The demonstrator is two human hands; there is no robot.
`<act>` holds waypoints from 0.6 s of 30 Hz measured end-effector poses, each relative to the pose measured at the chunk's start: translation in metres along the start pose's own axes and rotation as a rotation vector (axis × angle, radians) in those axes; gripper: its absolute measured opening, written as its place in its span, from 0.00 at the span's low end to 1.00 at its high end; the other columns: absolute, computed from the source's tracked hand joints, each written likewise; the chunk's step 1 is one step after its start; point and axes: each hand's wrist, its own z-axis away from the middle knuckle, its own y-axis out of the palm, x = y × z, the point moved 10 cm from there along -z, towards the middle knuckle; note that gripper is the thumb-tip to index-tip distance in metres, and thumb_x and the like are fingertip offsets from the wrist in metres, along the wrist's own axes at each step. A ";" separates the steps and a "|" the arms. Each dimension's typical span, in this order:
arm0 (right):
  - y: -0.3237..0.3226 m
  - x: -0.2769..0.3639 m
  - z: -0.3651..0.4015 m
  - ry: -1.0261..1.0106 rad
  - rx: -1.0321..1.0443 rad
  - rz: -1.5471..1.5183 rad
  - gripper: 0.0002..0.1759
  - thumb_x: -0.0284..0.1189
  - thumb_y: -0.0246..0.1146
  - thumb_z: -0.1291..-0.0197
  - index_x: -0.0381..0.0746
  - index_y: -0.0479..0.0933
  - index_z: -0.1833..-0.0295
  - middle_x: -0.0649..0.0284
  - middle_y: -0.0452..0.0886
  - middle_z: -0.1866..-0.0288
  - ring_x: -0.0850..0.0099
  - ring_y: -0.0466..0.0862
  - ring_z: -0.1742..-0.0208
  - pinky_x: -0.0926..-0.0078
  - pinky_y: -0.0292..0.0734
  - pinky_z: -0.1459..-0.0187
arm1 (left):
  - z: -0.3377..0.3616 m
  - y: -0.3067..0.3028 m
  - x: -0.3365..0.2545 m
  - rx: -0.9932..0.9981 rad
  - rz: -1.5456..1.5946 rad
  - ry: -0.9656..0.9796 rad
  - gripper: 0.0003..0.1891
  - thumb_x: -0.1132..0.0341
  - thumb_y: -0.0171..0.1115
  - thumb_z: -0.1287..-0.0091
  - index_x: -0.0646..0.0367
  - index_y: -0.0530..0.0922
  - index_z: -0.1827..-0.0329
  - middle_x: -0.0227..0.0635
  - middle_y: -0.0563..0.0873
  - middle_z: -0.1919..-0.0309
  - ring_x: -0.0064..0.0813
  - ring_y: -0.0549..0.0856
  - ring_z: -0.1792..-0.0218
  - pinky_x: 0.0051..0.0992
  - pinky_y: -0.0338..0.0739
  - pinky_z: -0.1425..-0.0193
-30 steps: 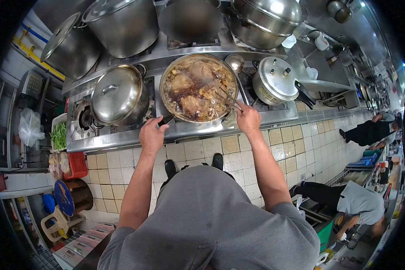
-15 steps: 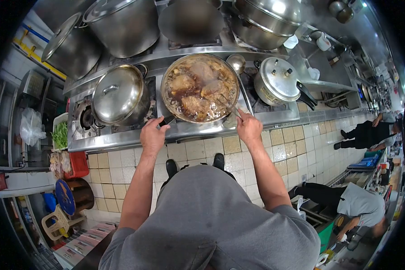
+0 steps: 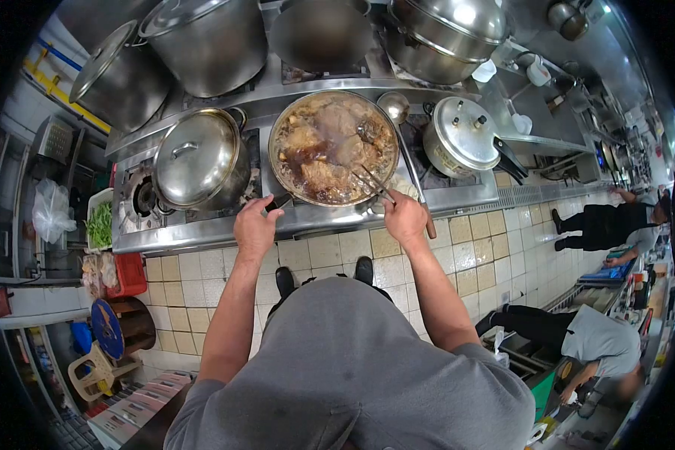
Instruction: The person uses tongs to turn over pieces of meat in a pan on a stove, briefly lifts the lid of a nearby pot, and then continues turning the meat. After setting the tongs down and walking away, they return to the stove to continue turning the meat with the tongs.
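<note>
A wide round pot (image 3: 274, 169) of bubbling brown liquid stands on the stove, with several large browned pieces of meat (image 3: 324, 178) in it. My right hand (image 3: 406, 216), at the pot's lower right, is closed around a two-pronged metal fork (image 3: 369, 180). The prongs are over the liquid near a piece of meat. On the lower left, my left hand (image 3: 255, 225) is open, fingers apart, beside the pot's dark handle (image 3: 280, 201). A long-handled ladle (image 3: 394, 107) lies along the pot's right side, its wooden handle end passing just right of my right hand.
A lidded pot (image 3: 196, 161) stands left; a pressure cooker (image 3: 461, 135) is right, its black handle sticking out. Large stockpots (image 3: 202, 52) and a steamer (image 3: 446, 37) line the back. Two people work at the right, one bending over a counter (image 3: 604, 341).
My right hand has shifted slightly left and down, drawing the fork back from the meat. More of the ladle's handle shows. My left hand stays in place.
</note>
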 end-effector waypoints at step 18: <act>-0.021 0.065 -0.112 0.094 0.297 0.189 0.25 0.47 0.65 0.31 0.36 0.90 0.48 0.45 0.91 0.44 0.46 0.90 0.40 0.50 0.84 0.38 | -0.002 0.004 0.004 0.000 0.002 0.036 0.23 0.58 0.81 0.39 0.52 0.91 0.40 0.40 0.92 0.44 0.47 0.90 0.45 0.39 0.84 0.39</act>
